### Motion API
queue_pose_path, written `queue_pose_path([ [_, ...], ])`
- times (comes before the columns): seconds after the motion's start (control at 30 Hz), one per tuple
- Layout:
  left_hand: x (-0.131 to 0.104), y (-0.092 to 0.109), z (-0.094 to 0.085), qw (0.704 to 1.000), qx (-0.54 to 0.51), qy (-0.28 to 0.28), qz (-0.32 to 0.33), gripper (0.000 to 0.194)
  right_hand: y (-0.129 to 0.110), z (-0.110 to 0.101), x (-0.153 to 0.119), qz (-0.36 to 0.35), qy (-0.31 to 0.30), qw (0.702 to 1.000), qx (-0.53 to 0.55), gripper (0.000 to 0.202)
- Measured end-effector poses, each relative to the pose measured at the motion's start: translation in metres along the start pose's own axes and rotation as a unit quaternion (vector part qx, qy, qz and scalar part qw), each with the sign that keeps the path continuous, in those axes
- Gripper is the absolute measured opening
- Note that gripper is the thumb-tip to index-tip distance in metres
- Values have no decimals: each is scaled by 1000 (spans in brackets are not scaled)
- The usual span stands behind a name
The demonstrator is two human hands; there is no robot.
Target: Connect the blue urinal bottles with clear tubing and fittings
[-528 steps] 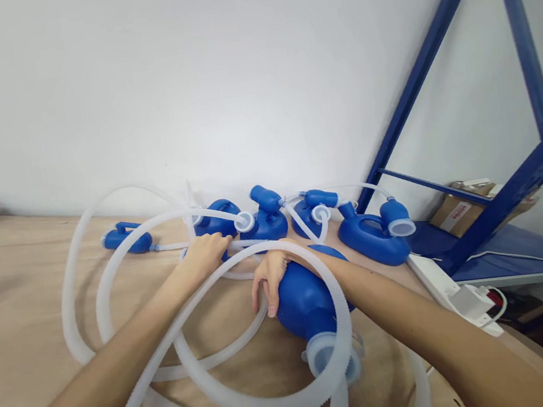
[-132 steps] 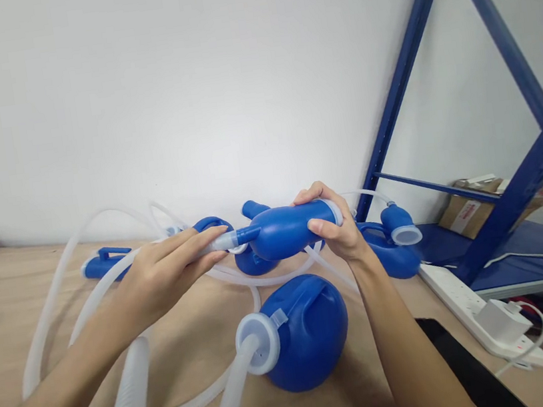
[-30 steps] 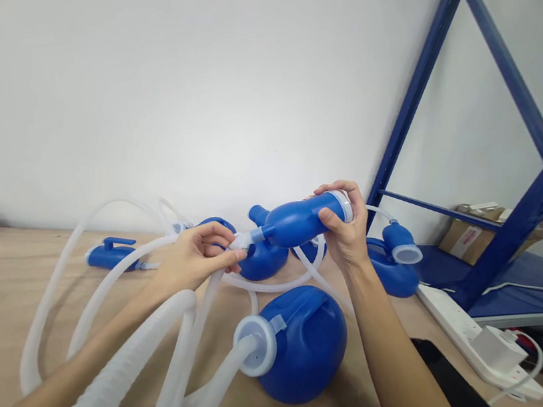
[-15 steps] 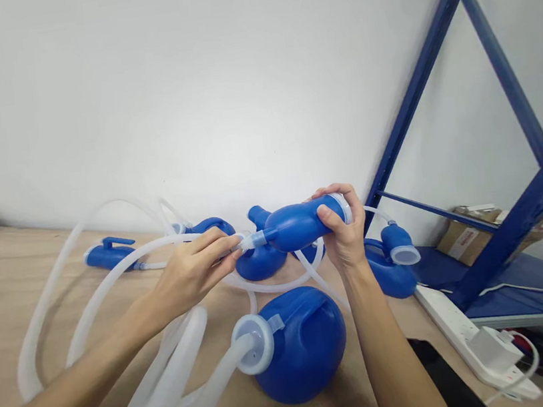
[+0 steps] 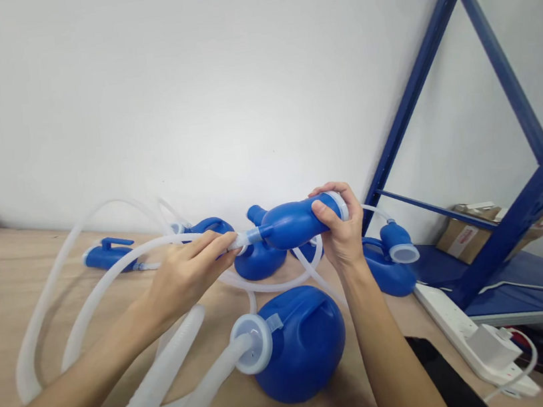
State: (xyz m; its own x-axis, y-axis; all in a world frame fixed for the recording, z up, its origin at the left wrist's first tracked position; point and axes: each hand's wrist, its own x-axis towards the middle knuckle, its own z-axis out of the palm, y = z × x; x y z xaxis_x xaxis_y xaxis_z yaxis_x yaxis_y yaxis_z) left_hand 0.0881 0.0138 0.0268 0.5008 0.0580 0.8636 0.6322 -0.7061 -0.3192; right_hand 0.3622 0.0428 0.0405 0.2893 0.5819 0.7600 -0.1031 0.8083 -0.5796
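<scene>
My right hand (image 5: 340, 224) is wrapped around the wide, white-rimmed end of a blue plastic urinal head (image 5: 295, 225), held level above the table. A pale connector (image 5: 254, 235) sticks out of its narrow left end. At that connector, my left hand (image 5: 199, 264) pinches the end of a translucent tube (image 5: 240, 240); the fingers partly cover the joint, so I cannot tell how far the tube is on. Below them lies a blue urinal bottle (image 5: 304, 344) with a white collar (image 5: 252, 344) and another tube (image 5: 207, 391) entering its mouth.
More blue bottles (image 5: 259, 261) and a handled urinal head (image 5: 109, 254) lie behind, among looping tubes (image 5: 38, 310). At right are another bottle (image 5: 389, 271), a black phone-like slab (image 5: 447, 374), a power strip (image 5: 472, 337) and a blue metal rack (image 5: 416, 82). A wall (image 5: 185, 94) stands behind.
Both hands stay nearly in place, with the urinal head shifted slightly left. My left fingers have shifted at the joint. The loose tubes in the foreground have moved, showing a ribbed stretch.
</scene>
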Motion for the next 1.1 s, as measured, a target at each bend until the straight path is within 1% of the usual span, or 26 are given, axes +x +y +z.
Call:
queue_pose_path([
  [0.07, -1, -3, -2, 999, 4, -13, 31, 26, 0, 0, 0, -5, -3, 1000, -7, 37],
  [0.13, -2, -5, -2, 998, 22, -13, 61, 27, 1, 0, 0, -4, -4, 1000, -14, 36],
  [0.2, -1, -4, -1, 998, 25, -14, 58, 24, 1, 0, 0, -3, -1, 1000, -22, 36],
  [0.23, 0, -3, -1, 999, 13, -12, 38, 21, 1, -1, 0, -3, 1, 1000, -24, 37],
  [0.3, 3, 0, -2, 999, -36, -14, -26, 15, 1, -1, 0, -3, 5, 1000, -21, 37],
  [0.4, 9, 4, -6, 983, -120, -46, -131, 21, 1, -2, 1, -7, 11, 1000, -1, 37],
  [0.47, 12, 6, -10, 963, -162, -78, -201, 28, 1, -3, 1, -13, 13, 1000, 9, 37],
  [0.53, 15, 7, -12, 936, -202, -94, -274, 36, 2, -3, 0, -15, 14, 1000, 16, 38],
  [0.6, 18, 8, -13, 903, -243, -93, -344, 44, 3, -3, 0, -16, 12, 1000, 21, 38],
  [0.67, 21, 10, -13, 872, -274, -87, -396, 44, 4, -3, 0, -23, 3, 1000, 18, 37],
  [0.73, 23, 13, -13, 854, -297, -81, -419, 39, 5, -3, -1, -35, -10, 999, 5, 35],
  [0.93, 25, 23, -9, 817, -365, -44, -444, 35, 4, 4, -7, -58, -41, 997, 5, 36],
  [1.1, 28, 26, -7, 792, -387, -14, -472, 38, 3, 12, -12, -82, -34, 996, -11, 38],
])
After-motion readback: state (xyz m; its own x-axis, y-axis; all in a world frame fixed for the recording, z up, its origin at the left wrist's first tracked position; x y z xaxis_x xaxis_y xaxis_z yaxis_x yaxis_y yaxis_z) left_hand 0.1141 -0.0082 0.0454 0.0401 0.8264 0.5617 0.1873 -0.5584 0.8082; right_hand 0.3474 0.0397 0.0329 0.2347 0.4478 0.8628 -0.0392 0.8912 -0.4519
